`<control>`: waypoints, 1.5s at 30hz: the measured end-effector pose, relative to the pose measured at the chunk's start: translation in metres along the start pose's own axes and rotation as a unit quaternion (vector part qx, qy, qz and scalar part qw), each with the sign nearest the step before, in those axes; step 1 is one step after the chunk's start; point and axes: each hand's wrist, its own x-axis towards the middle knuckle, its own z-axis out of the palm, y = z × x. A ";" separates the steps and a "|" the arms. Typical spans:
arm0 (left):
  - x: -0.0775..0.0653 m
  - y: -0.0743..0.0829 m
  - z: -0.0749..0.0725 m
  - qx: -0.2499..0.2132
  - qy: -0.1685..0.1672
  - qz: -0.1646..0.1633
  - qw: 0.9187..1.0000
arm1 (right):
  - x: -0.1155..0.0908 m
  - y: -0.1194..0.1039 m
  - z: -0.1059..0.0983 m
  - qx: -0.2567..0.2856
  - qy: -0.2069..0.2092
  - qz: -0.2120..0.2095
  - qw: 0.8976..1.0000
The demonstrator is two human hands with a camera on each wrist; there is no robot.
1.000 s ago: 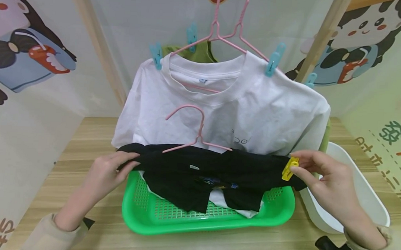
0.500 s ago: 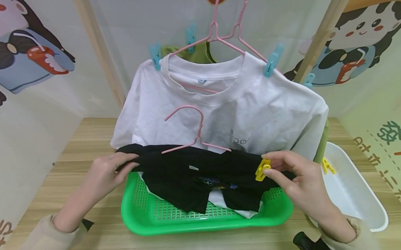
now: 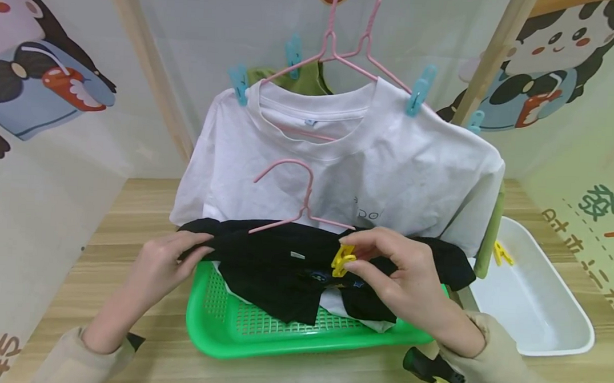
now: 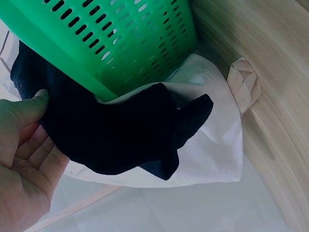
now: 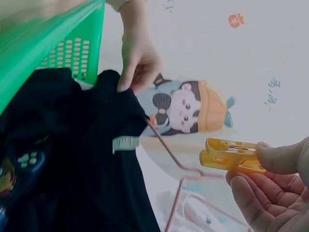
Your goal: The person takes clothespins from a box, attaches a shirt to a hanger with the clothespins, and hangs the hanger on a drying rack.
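My left hand pinches the left end of a black T-shirt, which lies across a green basket. In the left wrist view, thumb and fingers grip the dark cloth beside the basket wall. A pink hanger sits in the black shirt, its hook sticking up above the collar. My right hand holds a yellow clothespin over the middle of the black shirt, near the hanger's right arm. The right wrist view shows the clothespin pinched between thumb and fingers, apart from the cloth.
Behind hangs a white T-shirt on a pink hanger, held by blue clothespins. A green garment hangs behind it. At right stands a white tub with yellow clothespins inside. White cloth lies beneath the black shirt.
My right hand has moved left with the yellow clothespin, from the black shirt's right end to its middle, uncovering the tub. My left hand has stayed in place.
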 end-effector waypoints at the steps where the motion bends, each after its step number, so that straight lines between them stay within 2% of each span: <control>1: 0.000 0.000 0.000 0.000 -0.001 0.000 1.000 | 0.002 0.000 0.003 0.007 -0.002 -0.005 1.000; 8: -0.001 0.000 0.001 -0.005 -0.003 0.000 1.000 | 0.016 -0.002 0.023 0.038 -0.008 -0.036 0.999; 19: 0.002 0.001 -0.001 -0.003 0.002 -0.003 1.000 | 0.044 -0.004 0.056 0.039 -0.031 -0.084 0.995; 33: 0.004 0.005 -0.006 -0.005 0.008 0.002 1.000 | 0.079 0.003 0.100 0.030 -0.097 -0.062 0.993; 38: 0.005 0.006 -0.009 -0.006 0.011 0.004 1.000 | 0.086 0.005 0.109 0.033 -0.114 -0.053 0.992; 45: 0.008 0.009 -0.012 -0.004 0.013 0.010 1.000 | 0.088 0.013 0.119 0.009 -0.141 -0.045 0.989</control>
